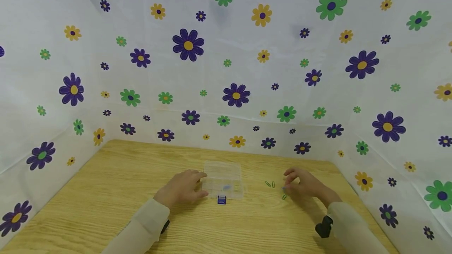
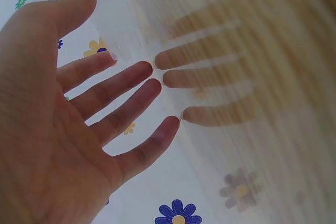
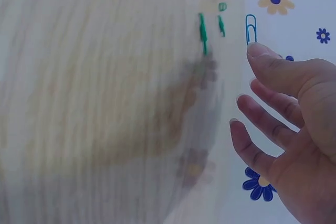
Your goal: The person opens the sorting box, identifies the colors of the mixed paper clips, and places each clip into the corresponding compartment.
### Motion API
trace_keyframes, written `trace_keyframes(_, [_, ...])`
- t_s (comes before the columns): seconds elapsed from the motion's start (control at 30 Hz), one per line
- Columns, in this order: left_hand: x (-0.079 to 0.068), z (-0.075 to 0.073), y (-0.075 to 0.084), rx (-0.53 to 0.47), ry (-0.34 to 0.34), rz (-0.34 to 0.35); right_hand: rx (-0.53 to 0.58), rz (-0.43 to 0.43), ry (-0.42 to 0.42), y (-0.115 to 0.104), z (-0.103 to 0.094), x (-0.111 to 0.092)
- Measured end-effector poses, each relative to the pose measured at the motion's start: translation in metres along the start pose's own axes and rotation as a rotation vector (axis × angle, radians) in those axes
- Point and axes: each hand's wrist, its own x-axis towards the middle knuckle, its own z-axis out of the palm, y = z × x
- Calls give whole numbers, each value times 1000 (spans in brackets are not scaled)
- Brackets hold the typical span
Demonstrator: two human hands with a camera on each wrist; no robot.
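A clear plastic compartment box [image 1: 211,194] with a blue latch [image 1: 221,200] lies on the table, its lid raised at the back. Inside are a blue item and a yellow-green item, too small to make out. At the box's left side is my left hand [image 1: 184,187], fingers spread and relaxed; in the left wrist view its fingertips meet the tabletop. My right hand [image 1: 306,183] pinches a blue paper clip [image 3: 251,29] between thumb and a finger hidden behind it. Near it lie green paper clips [image 1: 267,184], another green clip [image 1: 284,196] being closest.
The wood-grain table [image 1: 247,226] is shiny and reflects both hands. White flower-printed sheets [image 1: 212,77] stand at the back and on both sides. A black band [image 1: 324,226] sits on the right wrist.
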Motion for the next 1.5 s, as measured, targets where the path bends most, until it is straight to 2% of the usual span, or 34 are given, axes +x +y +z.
trace_keyframes(0.1, [0,1,0,-6,-4,-10,7,-10,7,-4,-1,8])
trace_keyframes(0.53, [-1,-1,0,-16,-10,-5,64,91,-57,-30,0,34])
trace_keyframes(0.83, [-2,-1,0,-4,2,7,92,63,-69,-49,2,46])
trace_keyframes(1.3, [-2,-1,1,-13,0,7,89,34,-65,-60,8,67])
trace_keyframes(1.5, [-1,-1,1,-5,-5,3,93,54,-72,-69,11,75])
